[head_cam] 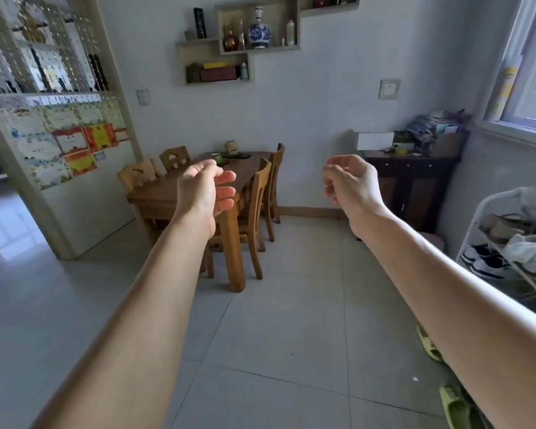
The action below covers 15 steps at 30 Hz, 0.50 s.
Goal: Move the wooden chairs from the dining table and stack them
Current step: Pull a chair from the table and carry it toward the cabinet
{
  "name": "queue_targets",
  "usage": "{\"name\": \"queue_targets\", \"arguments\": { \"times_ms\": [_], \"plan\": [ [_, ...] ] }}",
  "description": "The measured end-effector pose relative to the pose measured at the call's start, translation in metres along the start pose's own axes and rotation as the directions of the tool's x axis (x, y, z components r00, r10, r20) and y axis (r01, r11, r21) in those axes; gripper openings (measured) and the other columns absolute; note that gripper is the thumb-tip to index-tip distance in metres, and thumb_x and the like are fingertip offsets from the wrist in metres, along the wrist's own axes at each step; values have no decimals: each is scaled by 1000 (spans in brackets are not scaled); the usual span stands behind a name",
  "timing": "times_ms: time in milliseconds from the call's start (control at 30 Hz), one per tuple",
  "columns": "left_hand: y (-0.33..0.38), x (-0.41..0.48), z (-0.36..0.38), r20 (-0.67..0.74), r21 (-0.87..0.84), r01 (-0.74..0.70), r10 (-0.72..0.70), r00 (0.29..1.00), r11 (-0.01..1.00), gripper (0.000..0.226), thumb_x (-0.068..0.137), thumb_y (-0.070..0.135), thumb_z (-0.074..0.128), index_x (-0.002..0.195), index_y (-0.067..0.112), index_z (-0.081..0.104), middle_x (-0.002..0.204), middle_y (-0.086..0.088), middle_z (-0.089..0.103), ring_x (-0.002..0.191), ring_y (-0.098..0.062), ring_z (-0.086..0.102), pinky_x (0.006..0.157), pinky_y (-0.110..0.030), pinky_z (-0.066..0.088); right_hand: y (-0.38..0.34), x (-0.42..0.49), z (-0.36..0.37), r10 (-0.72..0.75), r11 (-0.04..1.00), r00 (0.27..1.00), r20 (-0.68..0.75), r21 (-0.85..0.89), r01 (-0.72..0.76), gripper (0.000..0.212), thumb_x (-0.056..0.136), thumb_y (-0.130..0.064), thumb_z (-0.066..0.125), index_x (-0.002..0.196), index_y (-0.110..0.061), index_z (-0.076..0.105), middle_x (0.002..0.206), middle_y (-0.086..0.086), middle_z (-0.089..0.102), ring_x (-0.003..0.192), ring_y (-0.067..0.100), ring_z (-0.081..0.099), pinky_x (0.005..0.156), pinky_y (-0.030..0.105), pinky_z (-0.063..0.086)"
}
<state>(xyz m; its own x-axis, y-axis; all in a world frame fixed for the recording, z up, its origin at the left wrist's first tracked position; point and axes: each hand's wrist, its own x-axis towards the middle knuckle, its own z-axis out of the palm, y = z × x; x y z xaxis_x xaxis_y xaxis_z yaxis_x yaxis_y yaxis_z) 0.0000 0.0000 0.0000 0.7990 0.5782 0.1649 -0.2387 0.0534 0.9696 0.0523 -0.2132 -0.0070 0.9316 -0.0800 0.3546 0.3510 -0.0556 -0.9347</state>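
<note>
Soft daylight from the window [532,88] at right; wide-angle edges bend and blur.

Four light-brown wooden chairs [262,184] stand at one rectangular brown wooden desk [155,193], two along each long side. There are two bare hands: a left hand [203,190] and a right hand [350,181]. Also in view:

- one blue-and-white porcelain vase [259,32]
- two pale wall switch plates [389,89]
- two yellow-green rubber slippers [427,345]
- one dark wooden cabinet [410,181]
- one white metal shoe rack [477,207]

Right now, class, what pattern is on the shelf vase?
The vase is blue-and-white patterned; head view.
</note>
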Motion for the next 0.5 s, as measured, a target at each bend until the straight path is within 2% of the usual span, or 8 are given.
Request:
{"name": "queue_targets", "arguments": {
  "times_ms": [300, 500],
  "plan": [
    [-42, 50, 36, 28, -8, 90, -89, 996, 996, 26, 96, 21, 52, 120, 20, 61, 77, 5, 75, 56, -7, 64, 46, -19, 51, 60, 56, 19, 75, 996, 997, -17, -40, -76, 18, 88, -11, 57, 104, -11, 63, 79, 2, 62, 57, 12, 58, 39, 11, 39],
    [-71, 117, 63, 39, -7, 125, -125, 991, 992, 26, 96, 25, 54, 121, 21, 61, 74, 8, 75, 60, -7, 66, 52, -21, 54, 90, 119, 43, 81, 994, 996, -39, -70, -83, 18, 87, -11, 57, 104, -12, 63, 80, 2, 62, 60, 13, 59, 38, 9, 38]
  ]
}}
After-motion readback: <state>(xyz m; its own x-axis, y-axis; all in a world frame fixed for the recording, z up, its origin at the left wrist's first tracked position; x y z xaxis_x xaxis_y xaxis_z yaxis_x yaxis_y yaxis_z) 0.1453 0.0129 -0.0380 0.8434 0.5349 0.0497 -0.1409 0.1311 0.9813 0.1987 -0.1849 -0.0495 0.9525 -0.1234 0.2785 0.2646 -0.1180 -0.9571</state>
